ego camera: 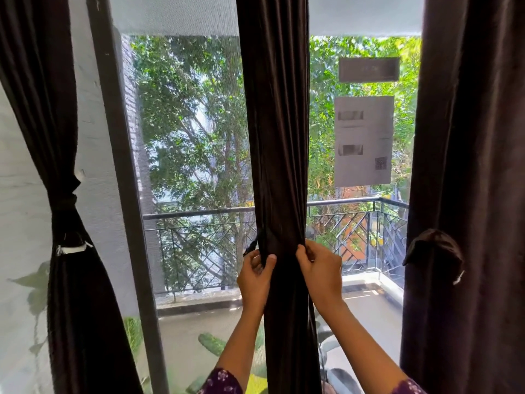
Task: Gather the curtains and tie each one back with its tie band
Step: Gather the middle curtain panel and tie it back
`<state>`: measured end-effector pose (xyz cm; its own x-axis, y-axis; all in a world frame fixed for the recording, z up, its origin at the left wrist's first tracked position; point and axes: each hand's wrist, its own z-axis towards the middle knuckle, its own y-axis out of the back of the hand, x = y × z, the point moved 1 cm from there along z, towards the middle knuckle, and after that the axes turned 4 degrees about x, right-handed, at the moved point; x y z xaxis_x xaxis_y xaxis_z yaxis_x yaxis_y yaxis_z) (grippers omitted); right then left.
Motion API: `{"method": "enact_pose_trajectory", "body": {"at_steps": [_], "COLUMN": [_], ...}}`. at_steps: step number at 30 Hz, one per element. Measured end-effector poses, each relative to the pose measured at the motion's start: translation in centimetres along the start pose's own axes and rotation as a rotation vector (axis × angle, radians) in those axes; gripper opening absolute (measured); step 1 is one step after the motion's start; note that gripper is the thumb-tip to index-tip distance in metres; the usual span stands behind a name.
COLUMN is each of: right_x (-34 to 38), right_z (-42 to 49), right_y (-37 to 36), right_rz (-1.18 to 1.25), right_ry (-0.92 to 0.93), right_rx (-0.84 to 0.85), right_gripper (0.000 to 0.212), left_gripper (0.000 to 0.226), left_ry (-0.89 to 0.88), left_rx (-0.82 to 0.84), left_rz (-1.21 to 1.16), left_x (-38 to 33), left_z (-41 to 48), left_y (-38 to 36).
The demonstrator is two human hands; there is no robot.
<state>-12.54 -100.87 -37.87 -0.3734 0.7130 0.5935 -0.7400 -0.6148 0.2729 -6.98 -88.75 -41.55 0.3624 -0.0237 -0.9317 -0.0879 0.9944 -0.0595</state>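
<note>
Middle curtain: hangs in front of the glass, drawn into a narrow vertical bundle between two open panes.

Left hand: fingers curled at the bundle's left edge, thumb laid across the front of the cloth. It pinches a dark tie band, whose loose end sticks up just above the fingers.

Right hand: fingers curled tight on the bundle's right edge at the same height, gripping cloth. Whether the band also lies under these fingers cannot be told.

Left curtain: gathered and cinched at the waist by a dark knot, with a white tag just below.

Right curtain: hangs fuller, with a dark loop at its inner edge.

Surroundings: dark window frame between the left and middle curtains; balcony railing and trees beyond the glass; grey paper sheets fixed to the right pane.
</note>
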Motion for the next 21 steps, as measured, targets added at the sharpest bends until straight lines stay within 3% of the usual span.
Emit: {"method": "enact_pose_trajectory", "body": {"at_steps": [3, 7, 15, 21], "right_x": [-0.3, -1.1, -0.6, -1.8], "right_z": [-0.1, -1.3, -3.9, -3.0], "right_y": [-0.1, -0.9, -1.6, -1.2], "right_rz": [-0.042, 0.015, 0.02, -0.351], "right_ry": [-0.001, -0.015, 0.051, 0.176], "right_rx": [-0.005, 0.021, 0.063, -0.019], "right_gripper": [0.013, 0.029, 0.051, 0.062], "left_gripper": [0.018, 0.011, 0.036, 0.032], "left_ry": [-0.074, -0.21, -0.385, -0.355], "left_rx": [-0.003, -0.059, -0.053, -0.199], "left_rz": [0.084, 0.134, 0.338, 0.343], "left_x": [-0.4, -1.1, 0.4, 0.5], "left_z": [-0.9, -3.3, -5.6, -6.3], "left_y": [-0.5, -1.2, -2.2, -1.0]}}
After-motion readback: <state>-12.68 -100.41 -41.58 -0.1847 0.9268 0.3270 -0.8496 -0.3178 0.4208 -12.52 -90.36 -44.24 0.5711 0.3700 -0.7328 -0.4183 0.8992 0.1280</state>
